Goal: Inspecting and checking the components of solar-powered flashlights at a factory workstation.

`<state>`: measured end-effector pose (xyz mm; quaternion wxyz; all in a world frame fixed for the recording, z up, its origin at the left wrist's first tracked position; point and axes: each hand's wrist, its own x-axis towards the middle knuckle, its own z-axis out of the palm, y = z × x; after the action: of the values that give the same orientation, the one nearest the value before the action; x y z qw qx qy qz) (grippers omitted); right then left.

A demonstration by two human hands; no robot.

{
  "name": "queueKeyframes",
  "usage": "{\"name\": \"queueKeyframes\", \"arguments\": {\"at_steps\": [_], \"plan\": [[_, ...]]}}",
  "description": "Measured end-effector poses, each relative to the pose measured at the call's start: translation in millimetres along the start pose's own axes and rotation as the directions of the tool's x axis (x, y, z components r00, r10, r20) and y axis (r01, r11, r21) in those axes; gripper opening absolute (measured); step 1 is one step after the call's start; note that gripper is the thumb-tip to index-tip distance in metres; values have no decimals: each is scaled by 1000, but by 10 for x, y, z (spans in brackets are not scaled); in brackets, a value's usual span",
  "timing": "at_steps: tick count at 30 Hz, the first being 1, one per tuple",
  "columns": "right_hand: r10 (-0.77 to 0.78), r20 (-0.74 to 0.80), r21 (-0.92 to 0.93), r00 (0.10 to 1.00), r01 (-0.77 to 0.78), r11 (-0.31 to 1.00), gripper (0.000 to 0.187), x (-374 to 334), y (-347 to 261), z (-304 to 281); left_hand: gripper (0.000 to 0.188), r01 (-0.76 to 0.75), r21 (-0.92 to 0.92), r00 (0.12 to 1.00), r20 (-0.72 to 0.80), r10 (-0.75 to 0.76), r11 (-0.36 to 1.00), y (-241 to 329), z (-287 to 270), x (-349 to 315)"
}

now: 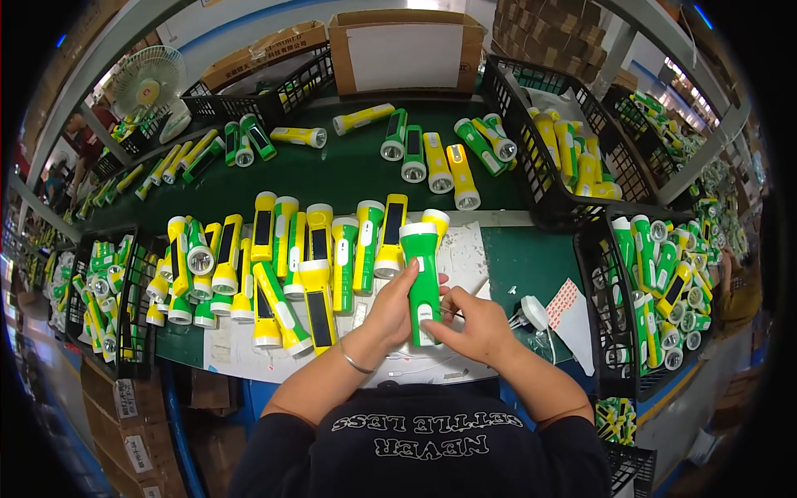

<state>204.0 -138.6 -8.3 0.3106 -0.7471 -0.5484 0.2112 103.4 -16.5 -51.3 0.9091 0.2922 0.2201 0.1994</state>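
A green torch [422,278] is gripped upright by the left hand [392,309]; at its base, a thin tool [462,304] is pinched by the right hand [471,326]. Fitting stage judged; steady alignment needed next.

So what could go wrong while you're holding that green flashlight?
The left hand holds the green flashlight upright while the right hand works a thin tool against its body; the tip might slip and scratch it or poke a finger. The row of yellow and green flashlights lies right beside the left hand, so a nudge could roll some. The small white part near the table edge could get knocked off.
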Motion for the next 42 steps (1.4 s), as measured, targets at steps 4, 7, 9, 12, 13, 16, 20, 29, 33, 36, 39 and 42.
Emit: {"name": "queueKeyframes", "arguments": {"at_steps": [4, 7, 9, 12, 13, 16, 20, 29, 33, 36, 39, 42], "plan": [[69, -42, 191, 997, -60, 980, 27, -104, 117, -35, 44, 130, 13, 988, -84, -128, 991, -42, -120, -117], [109, -3, 229, 994, -105, 968, 28, -145, 144, -51, 45, 126, 60, 988, -94, -120, 990, -25, -125, -185], [134, 9, 237, 991, -132, 962, 27, -153, 106, -63, 45, 146, 55, 986, -87, -141, 988, -23, -127, -198], [107, -15, 308, 994, -97, 947, 22, -178, 96, -21, 45, 150, 58, 985, -93, -144, 987, -38, -125, -241], [18, -73, 270, 997, 3, 963, 19, -180, 143, 32, 45, 150, 59, 985, -93, -145, 987, -38, -120, -260], [-142, -143, 157, 979, 164, 974, 14, -193, 146, 94, 44, 138, 57, 987, -95, -132, 989, -48, -133, -284], [-299, -181, -70, 937, 291, 954, 10, -165, 54, 129, 39, 104, 70, 991, -90, -98, 992, -34, -124, -265], [-485, -105, -447, 868, 395, 803, 11, -114, -80, 201, 37, -197, 563, 977, 45, 209, 802, -96, -110, -300], [-496, -33, -393, 868, 445, 805, 13, -152, -59, 224, 39, -335, 628, 940, 172, 294, 702, -148, -246, -304], [-588, 180, -186, 788, 614, 767, 18, -321, -61, 162, 48, -240, 447, 966, 25, 257, 862, -78, -240, -326], [-619, 249, -73, 745, 652, 755, 26, -429, -140, 214, 53, -203, 382, 968, -60, 243, 902, 93, -238, -314], [-534, -9, -25, 846, 533, 846, 30, -312, -157, 304, 50, -148, 379, 984, -36, 175, 914, 72, -213, -340]]}}
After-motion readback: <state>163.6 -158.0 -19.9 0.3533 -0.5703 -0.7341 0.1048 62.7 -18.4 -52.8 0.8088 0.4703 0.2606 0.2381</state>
